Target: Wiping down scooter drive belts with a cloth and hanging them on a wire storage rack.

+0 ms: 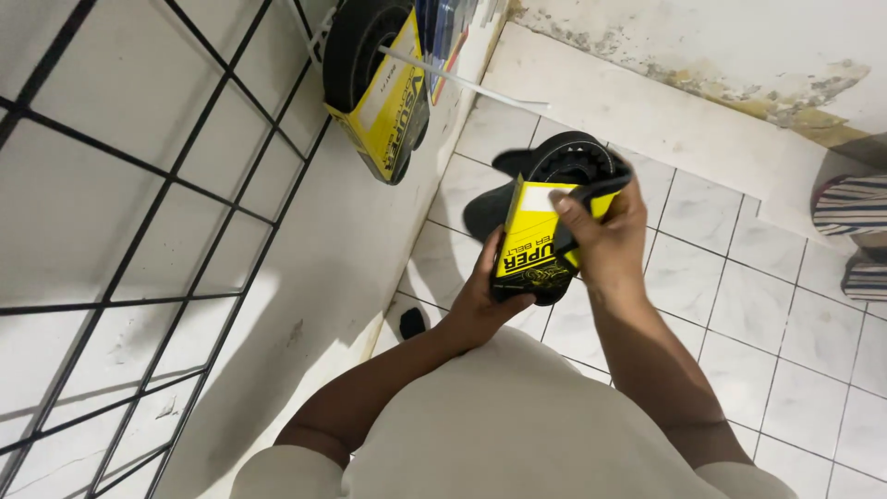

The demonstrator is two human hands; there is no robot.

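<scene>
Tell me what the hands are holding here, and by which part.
Both hold a black belt in its yellow sleeve: the left hand grips the sleeve's lower end, the right hand its upper edge.

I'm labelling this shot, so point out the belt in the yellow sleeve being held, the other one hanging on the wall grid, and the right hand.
held belt [565, 159], head view, on its black toothed loop above the sleeve.
hanging belt [356, 46], head view, on its black outer band.
right hand [605, 236], head view, on the back of the hand.
</scene>
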